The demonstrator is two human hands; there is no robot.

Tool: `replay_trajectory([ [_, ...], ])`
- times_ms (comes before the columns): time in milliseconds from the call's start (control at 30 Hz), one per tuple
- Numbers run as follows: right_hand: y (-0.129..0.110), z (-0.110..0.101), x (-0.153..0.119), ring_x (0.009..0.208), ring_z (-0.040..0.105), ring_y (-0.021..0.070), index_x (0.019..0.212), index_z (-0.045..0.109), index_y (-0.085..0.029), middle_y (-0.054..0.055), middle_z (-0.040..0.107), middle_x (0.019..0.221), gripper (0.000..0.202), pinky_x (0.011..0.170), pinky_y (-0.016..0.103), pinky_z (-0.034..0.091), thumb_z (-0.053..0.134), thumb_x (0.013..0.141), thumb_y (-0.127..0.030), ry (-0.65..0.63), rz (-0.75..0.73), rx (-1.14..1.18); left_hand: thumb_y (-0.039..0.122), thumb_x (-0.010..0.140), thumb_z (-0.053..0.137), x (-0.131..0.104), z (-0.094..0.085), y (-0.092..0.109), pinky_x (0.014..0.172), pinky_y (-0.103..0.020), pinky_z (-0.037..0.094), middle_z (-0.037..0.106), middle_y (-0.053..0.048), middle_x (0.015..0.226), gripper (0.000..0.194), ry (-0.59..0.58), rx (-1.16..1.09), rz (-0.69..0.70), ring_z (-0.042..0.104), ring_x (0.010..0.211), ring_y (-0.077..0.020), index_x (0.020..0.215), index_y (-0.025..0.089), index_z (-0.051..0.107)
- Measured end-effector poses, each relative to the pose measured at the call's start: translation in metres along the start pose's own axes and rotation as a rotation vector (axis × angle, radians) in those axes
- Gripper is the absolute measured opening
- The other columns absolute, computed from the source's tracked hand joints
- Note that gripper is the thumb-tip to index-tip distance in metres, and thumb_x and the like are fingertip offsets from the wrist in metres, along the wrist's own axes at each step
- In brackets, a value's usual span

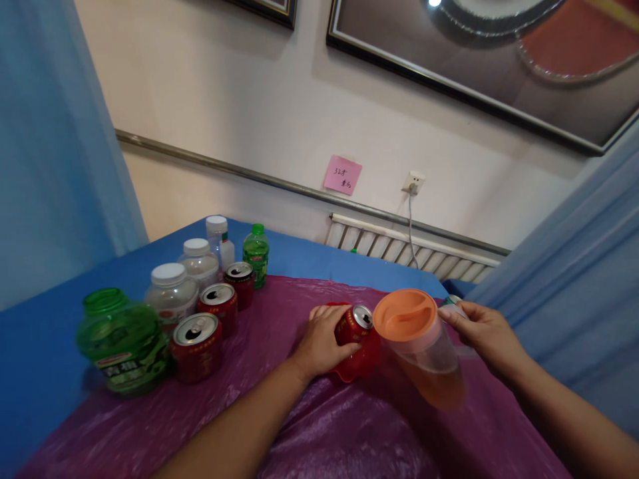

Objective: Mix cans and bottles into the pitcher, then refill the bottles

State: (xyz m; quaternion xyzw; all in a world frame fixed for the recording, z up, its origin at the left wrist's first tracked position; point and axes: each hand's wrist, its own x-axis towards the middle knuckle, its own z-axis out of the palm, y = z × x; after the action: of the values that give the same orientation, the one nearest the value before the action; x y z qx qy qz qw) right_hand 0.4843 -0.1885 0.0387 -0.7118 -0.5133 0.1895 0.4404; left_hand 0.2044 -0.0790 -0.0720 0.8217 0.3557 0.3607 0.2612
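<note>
Left third: a green jar (122,342), white-lidded jars and three opened red cans (197,346) crowd the surface (309,432) near its blue left edge; a small green bottle (256,255) stands behind them. A broad strip of purple cover lies bare between this cluster and the hands. Centre: the left hand (319,342), arm extended and palm down, has its grip clamped on a tilted red can (355,327) — its lower body is partly hidden by the fingers. Right: the right hand (482,329) pinches the handle of an orange-lidded pitcher (424,346) just beside the can, holding amber liquid; the handle is hard to make out.
</note>
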Motion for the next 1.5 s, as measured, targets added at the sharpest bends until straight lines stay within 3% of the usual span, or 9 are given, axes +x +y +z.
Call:
replay_trajectory([
  [1500,-0.0036,-0.0001,0.0004,0.057,0.032,0.0124,0.056,0.047,-0.022,-0.004,0.039,0.056,0.054,0.053,0.027,0.028,0.075,0.067,-0.067,-0.026,0.035,0.016,0.030,0.064,0.087,-0.0003,-0.0006,0.0009,0.111,-0.050,0.037,0.068,-0.006,0.133,0.069,0.018,0.000,-0.018,0.058,0.124,-0.0322,0.129,0.028,0.063],
])
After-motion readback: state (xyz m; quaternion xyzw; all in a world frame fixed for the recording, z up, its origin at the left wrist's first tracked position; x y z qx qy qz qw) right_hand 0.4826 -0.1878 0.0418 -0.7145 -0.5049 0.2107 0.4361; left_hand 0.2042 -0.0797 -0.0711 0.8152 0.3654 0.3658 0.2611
